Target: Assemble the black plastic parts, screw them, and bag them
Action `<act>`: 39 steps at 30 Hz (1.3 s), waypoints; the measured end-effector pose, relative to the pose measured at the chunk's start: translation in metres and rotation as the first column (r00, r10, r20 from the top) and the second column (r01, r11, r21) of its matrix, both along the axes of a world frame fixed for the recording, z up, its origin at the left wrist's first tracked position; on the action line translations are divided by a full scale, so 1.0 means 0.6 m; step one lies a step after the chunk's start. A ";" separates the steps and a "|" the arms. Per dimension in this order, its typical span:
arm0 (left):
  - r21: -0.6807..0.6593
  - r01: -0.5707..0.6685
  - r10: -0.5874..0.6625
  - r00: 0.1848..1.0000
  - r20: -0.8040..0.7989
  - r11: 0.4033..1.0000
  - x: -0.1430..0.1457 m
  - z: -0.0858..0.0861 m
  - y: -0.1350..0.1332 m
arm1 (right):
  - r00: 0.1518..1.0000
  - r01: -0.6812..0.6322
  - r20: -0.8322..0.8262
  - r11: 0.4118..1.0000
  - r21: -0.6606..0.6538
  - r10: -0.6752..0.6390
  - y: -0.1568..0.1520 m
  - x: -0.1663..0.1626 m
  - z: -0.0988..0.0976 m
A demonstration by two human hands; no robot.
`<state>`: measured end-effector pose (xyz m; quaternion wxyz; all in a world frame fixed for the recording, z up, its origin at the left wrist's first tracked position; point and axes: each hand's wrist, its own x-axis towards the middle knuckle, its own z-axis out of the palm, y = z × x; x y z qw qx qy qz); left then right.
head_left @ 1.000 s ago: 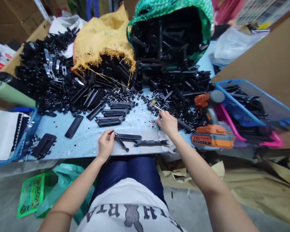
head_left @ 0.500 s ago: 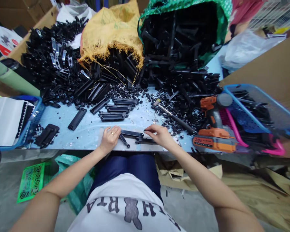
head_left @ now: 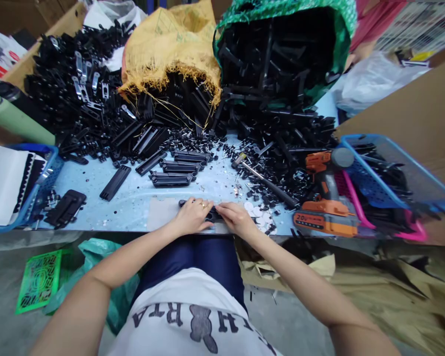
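At the table's front edge, my left hand [head_left: 193, 216] lies over a long black plastic part [head_left: 212, 214] with its fingers closed round it. A dark rounded end [head_left: 182, 202] of a black piece shows past those fingers. My right hand [head_left: 238, 217] meets the other side of the part, its fingertips pinched together at it; whatever small piece they hold is hidden. Both hands cover most of the part. Beyond them, several assembled black parts [head_left: 172, 179] lie in a stack, near a hammer [head_left: 265, 180] and a single flat black bar [head_left: 115, 182].
Heaps of black parts [head_left: 70, 89] fill the back, around a yellow sack [head_left: 170, 39] and a green sack [head_left: 282, 9]. An orange cordless drill [head_left: 324, 207] and a blue basket [head_left: 400, 168] stand right. White discs [head_left: 260, 213] lie beside my right hand.
My left hand has moved right, along the part towards my right hand. My right hand has shifted slightly left and down, uncovering the white discs. The view has tilted a little.
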<state>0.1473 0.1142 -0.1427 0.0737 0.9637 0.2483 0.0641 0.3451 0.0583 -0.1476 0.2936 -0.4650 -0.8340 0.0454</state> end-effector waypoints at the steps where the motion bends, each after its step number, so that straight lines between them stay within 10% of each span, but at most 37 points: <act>1: 0.005 0.015 -0.015 1.000 -0.008 1.000 -0.003 0.000 0.002 | 1.000 -0.002 -0.005 1.000 0.014 0.002 -0.002 0.003 -0.010; 14: 0.156 0.155 -0.142 0.986 -0.090 0.976 -0.035 -0.003 0.016 | 0.968 -0.150 0.195 0.988 -0.040 0.155 0.010 0.050 -0.041; 23: -0.060 -0.126 0.125 0.992 -0.025 0.990 -0.017 0.029 0.036 | 0.922 0.081 0.385 0.993 -0.084 -0.043 0.023 0.068 0.004; 31: -0.056 -0.452 0.444 0.889 -0.111 0.890 -0.041 0.050 0.022 | 0.830 0.184 0.554 0.971 -0.153 -0.070 0.021 -0.035 0.085; 39: -0.064 -0.484 0.476 0.873 -0.107 0.873 -0.057 0.049 0.018 | 0.810 -0.211 0.542 0.974 -0.088 0.224 0.073 -0.071 0.082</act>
